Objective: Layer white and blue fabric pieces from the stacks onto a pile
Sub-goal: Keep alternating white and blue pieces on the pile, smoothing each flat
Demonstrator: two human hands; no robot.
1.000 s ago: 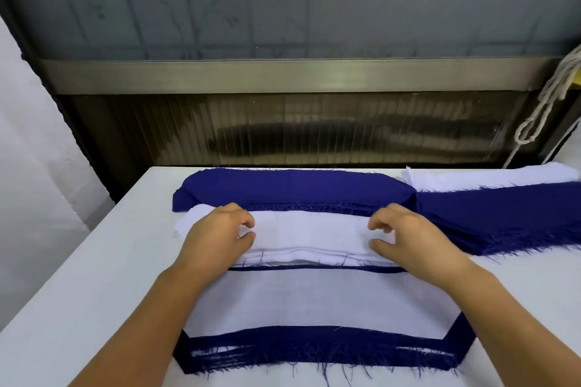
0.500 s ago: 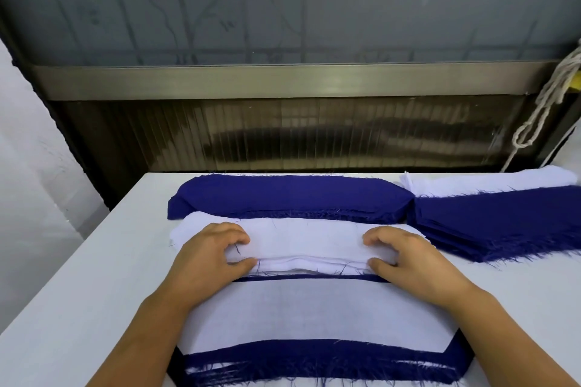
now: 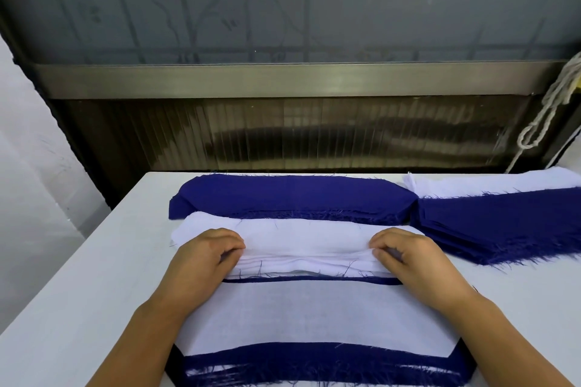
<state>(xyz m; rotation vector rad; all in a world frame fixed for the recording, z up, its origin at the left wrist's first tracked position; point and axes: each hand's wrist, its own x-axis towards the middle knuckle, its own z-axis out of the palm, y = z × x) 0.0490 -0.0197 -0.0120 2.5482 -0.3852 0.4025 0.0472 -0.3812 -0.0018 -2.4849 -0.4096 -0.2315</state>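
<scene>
A stack of white fabric pieces lies in the middle of the table. Behind it sits a stack of blue pieces. Nearest me is the layered pile, white on top with frayed blue edges showing at its front. My left hand pinches the top white piece at the stack's left end, fingers curled. My right hand pinches the same piece at the right end. The piece bunches up slightly between the two hands.
Another blue stack lies to the right, with more white fabric behind it. The white table ends at a dark wall panel at the back. A knotted rope hangs at the far right.
Both hands have curled tighter on the top white piece, and its near edge has lifted and wrinkled. The view has shifted slightly.
</scene>
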